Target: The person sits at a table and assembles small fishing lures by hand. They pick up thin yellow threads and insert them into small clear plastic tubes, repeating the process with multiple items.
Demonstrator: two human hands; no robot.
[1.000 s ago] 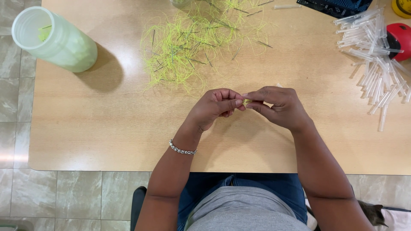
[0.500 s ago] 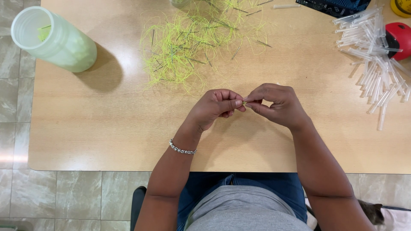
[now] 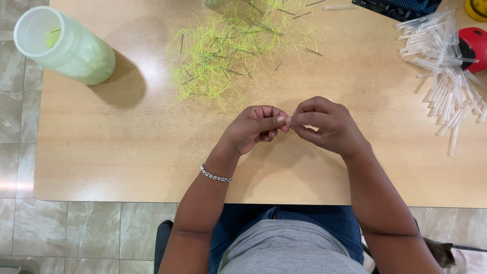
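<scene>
The left hand (image 3: 256, 127) and right hand (image 3: 324, 124) meet fingertip to fingertip, pinched on a tiny pale piece (image 3: 288, 120) above the wooden surface (image 3: 127, 147). Yellow-green threads (image 3: 228, 45) lie beyond, clear tubes (image 3: 441, 56) right, tiled floor (image 3: 15, 152) around.

A dark flat package (image 3: 401, 7) lies at the table's (image 3: 127, 152) far edge.
</scene>
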